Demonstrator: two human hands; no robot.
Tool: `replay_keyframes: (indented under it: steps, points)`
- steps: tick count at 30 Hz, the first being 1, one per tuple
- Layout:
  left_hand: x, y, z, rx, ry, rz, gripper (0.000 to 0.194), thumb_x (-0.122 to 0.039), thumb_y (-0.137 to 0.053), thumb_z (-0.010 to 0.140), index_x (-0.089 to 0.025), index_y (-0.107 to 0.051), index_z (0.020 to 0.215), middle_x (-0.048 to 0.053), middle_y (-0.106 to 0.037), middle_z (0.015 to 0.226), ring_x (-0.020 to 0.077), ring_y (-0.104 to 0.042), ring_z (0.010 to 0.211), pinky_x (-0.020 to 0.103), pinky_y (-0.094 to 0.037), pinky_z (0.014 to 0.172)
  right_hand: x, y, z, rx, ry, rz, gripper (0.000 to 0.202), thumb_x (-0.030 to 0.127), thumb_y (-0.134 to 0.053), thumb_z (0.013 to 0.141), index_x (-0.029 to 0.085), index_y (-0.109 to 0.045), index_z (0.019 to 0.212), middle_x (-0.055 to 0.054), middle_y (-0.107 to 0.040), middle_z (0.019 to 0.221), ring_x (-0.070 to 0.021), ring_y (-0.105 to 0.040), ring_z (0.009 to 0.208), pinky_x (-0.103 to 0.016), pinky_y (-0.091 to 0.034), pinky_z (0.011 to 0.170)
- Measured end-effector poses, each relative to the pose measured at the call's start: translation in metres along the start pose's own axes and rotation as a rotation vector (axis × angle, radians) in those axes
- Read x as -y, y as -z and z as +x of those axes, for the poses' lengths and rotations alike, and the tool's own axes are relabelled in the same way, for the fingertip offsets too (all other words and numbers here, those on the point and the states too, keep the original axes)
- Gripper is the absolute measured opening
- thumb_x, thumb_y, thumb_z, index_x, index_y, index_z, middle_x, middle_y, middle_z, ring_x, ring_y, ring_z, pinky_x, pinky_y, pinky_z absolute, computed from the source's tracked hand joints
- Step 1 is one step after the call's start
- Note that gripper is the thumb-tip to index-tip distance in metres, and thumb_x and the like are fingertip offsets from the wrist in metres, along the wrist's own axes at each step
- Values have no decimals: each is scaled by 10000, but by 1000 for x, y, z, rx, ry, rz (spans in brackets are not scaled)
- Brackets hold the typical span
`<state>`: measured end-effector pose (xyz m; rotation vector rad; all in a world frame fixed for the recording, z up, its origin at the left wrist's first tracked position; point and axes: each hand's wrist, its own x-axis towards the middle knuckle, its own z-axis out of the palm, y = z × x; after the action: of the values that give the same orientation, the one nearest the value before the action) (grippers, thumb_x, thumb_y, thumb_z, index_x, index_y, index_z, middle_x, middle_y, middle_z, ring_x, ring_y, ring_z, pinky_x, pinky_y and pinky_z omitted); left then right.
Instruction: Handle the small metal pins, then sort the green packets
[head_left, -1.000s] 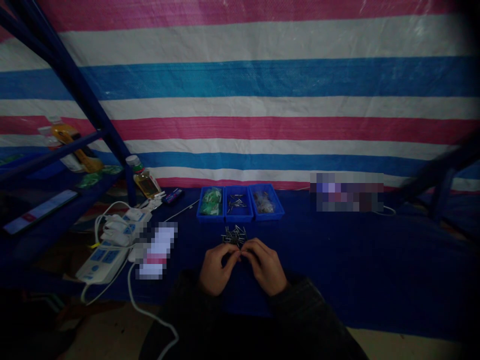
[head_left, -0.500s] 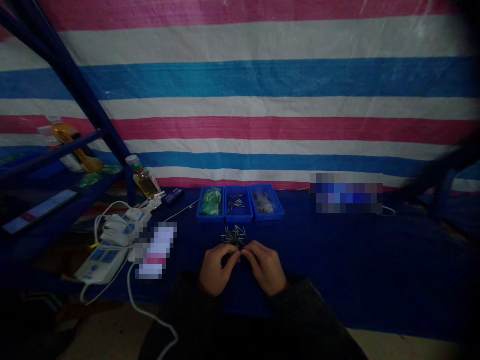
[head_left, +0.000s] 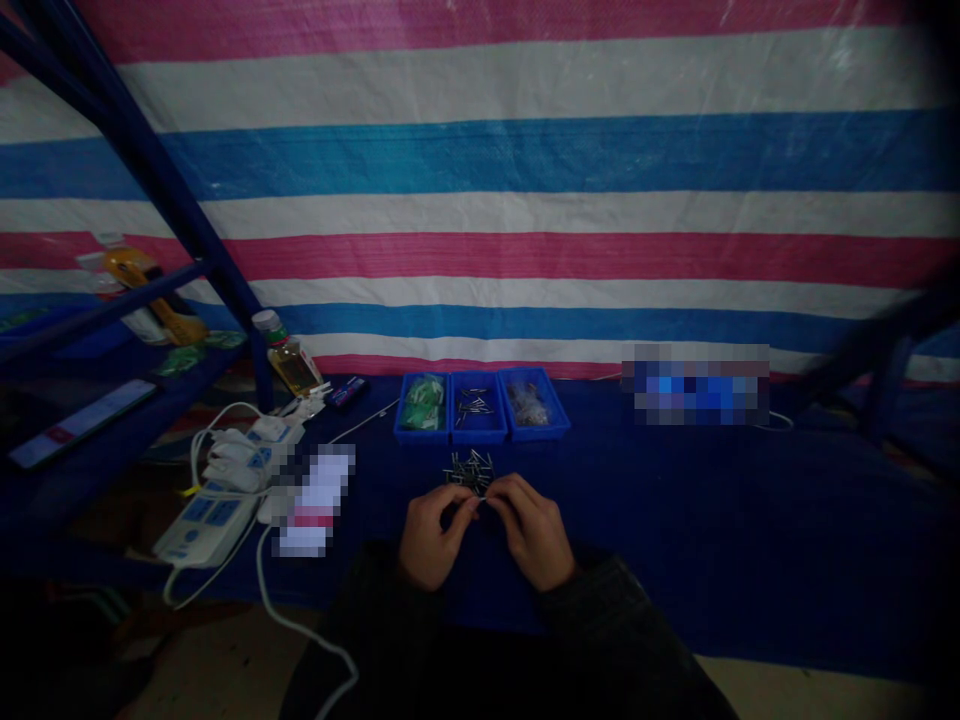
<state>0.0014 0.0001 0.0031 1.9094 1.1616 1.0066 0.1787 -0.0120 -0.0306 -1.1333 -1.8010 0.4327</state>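
A small heap of dark metal pins lies on the blue table, just beyond my fingertips. My left hand and my right hand meet at the near edge of the heap, thumbs and fingers pinched. Between them they hold a small thin light piece, mostly covered by the fingers. Behind the heap stand three blue trays side by side: the left tray holds green packets, the middle tray a few metal pins, and the right tray clear bags.
To the left are a white power strip with plugs and cables, a blurred phone and a bottle. A pixelated object sits at the back right. Blue metal posts frame the table before a striped sheet.
My fingertips have parted slightly, and a thin light piece now shows between them. The heap and trays look the same.
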Motion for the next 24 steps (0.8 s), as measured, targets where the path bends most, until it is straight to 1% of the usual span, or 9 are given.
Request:
replay_keyframes:
  steps: [5,6,8,10,11,14,17,21,24]
  points:
    - [-1,1,0,-30,3,2,202,-262,-579,983,-196,-714,849,29,-751,819,182,-706,787,266,-510,775,3,3,1,-22,-47,-26,191,198,-462,1035,220,-619,929,-48,-660,891,-186,-668,792,-301,-523,771]
    - [-1,1,0,-37,6,1,201,-264,-580,983,-196,-713,849,26,-751,812,181,-707,780,266,-511,772,4,4,1,-32,-53,-22,181,205,-466,1034,220,-625,950,-49,-664,892,-188,-670,792,-303,-525,764]
    - [-1,1,0,-55,11,-4,201,-269,-578,985,-195,-709,851,21,-748,791,179,-707,765,264,-512,763,5,4,1,-44,-48,-8,152,213,-482,1028,223,-631,1054,-55,-674,917,-196,-678,815,-307,-533,758]
    - [0,1,0,-66,15,-9,199,-270,-575,986,-194,-707,857,17,-748,779,176,-708,754,259,-512,756,5,4,1,-40,-21,5,186,207,-487,1023,228,-615,1156,-64,-680,960,-202,-685,850,-310,-541,767]
    - [0,1,0,-66,16,-11,195,-266,-576,986,-193,-706,861,14,-749,778,173,-708,753,256,-511,756,5,4,1,-31,-4,8,200,199,-484,1023,232,-613,1172,-68,-680,980,-203,-687,865,-310,-544,777]
    - [-1,1,0,-43,7,-8,191,-250,-583,981,-190,-702,845,11,-748,786,167,-707,760,251,-506,763,5,3,0,-1,28,1,198,170,-471,1022,241,-639,1101,-72,-677,1018,-199,-688,892,-307,-548,811]
    - [-2,2,1,-22,-5,6,200,-248,-581,980,-186,-700,830,16,-744,787,167,-704,762,252,-503,765,6,3,1,7,22,-7,197,153,-470,1021,233,-648,1044,-67,-674,1006,-193,-686,887,-304,-547,823]
    - [-3,2,1,-17,-8,14,197,-249,-582,977,-183,-703,835,22,-741,786,170,-704,761,254,-503,759,7,4,2,7,-1,-5,186,168,-469,1027,222,-647,1021,-67,-673,981,-189,-680,871,-305,-544,823]
    - [-3,2,0,-24,-9,18,207,-262,-582,978,-188,-707,831,24,-744,789,175,-704,762,262,-509,760,8,5,3,-12,-21,-7,186,193,-482,1029,222,-650,955,-62,-673,939,-190,-679,845,-305,-543,807]
